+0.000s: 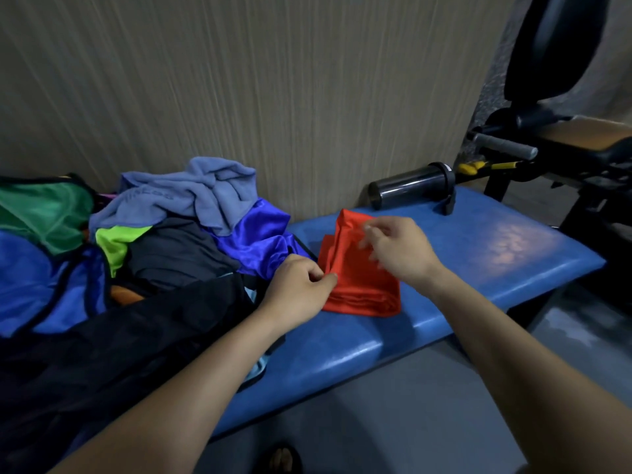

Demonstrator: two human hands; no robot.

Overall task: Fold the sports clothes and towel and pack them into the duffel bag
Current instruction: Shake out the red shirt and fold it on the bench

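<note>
Dim indoor light, muted colours. One soft glare patch on the blue surface [506,241] at right, so light comes from above. Shadows soft and weak. Right hand [396,248] fingers motion-blurred; wall [273,97] streaked with smear. Wide-angle bending at edges, gym machine [554,97] top right curved and soft. Corners darker.

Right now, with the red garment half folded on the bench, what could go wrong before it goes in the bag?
1. The red garment looks slippery; only the left hand pinches its edge, while the right hand looks blurred above it, so the folds may slide apart when lifted.
2. It lies near the front edge of the blue bench and could slip off.
3. The unfolded pile, with the grey towel on top, could snag it.
</note>
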